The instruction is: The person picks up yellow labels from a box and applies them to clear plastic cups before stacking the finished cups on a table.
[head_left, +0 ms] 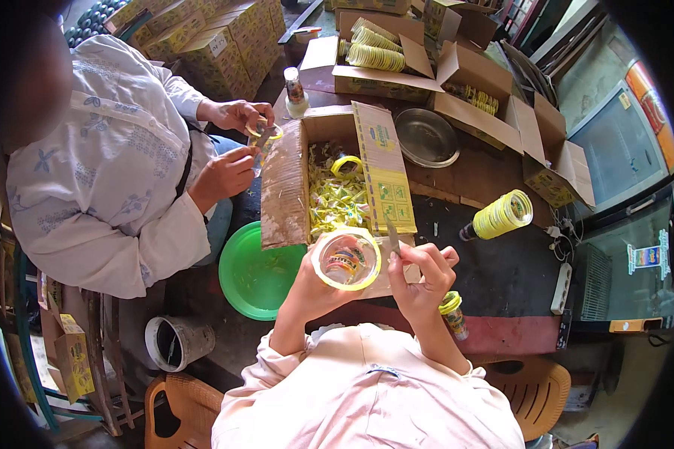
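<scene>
Yellow-rimmed clear cup (345,260) sits gripped in your left hand (307,290), by the near edge of the bench (505,334); your right hand (424,281) pinches a small blade (393,238) just beside it; rim trimming seems underway; the next move calls for a steady cup.
</scene>
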A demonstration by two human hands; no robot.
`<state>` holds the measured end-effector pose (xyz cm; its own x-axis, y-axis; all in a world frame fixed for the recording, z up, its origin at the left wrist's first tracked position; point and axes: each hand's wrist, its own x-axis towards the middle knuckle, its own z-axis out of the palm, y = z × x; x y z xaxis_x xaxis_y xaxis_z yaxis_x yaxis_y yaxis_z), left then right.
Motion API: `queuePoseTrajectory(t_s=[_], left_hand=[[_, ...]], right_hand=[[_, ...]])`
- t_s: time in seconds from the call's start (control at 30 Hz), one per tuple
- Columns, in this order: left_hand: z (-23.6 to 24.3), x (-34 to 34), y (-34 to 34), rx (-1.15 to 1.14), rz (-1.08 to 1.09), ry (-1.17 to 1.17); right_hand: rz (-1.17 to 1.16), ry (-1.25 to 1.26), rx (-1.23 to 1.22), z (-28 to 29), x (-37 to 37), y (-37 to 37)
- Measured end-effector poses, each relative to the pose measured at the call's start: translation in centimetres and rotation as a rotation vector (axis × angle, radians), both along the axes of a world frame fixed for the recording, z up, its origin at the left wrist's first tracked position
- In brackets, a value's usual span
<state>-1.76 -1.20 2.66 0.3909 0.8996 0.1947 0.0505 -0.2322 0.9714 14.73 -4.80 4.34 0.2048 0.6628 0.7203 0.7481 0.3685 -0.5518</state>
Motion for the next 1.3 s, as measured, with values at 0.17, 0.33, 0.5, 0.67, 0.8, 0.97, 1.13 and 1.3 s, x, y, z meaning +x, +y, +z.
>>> queuePoseTrajectory(t_s=[0.17, 0.33, 0.5, 0.67, 0.8, 0.97, 1.13, 1.3], left_hand=[[-0.2, 0.0, -0.1, 0.001, -0.003, -0.009], [0.0, 0.1, 0.1, 0.023, -0.048, -0.023], [0.1, 0.2, 0.2, -0.004, -0.086, -0.029], [0.4, 0.4, 0.0, -0.004, -0.060, -0.022], [0.2, 0.3, 0.1, 0.055, -0.129, -0.029], [0.2, 0.1, 0.2, -0.018, -0.159, -0.082], [0.6, 0.2, 0.3, -0.015, -0.178, -0.119], [-0.1, 0.4, 0.2, 0.024, -0.186, -0.143]], right_hand=[[0.029, 0.009, -0.015, -0.2, -0.4, -0.4], [0.045, 0.029, 0.004, 0.2, -0.7, -0.4], [0.043, 0.008, 0.013, 0.3, -0.4, -0.5], [0.017, -0.005, 0.016, 0.3, -0.6, -0.5], [0.054, 0.024, 0.009, 0.1, -0.2, -0.1], [0.087, 0.012, -0.007, 0.3, 0.3, -0.3], [0.083, 0.003, -0.013, 0.5, 0.3, -0.4], [0.067, 0.019, -0.001, 0.2, 0.3, -0.4]])
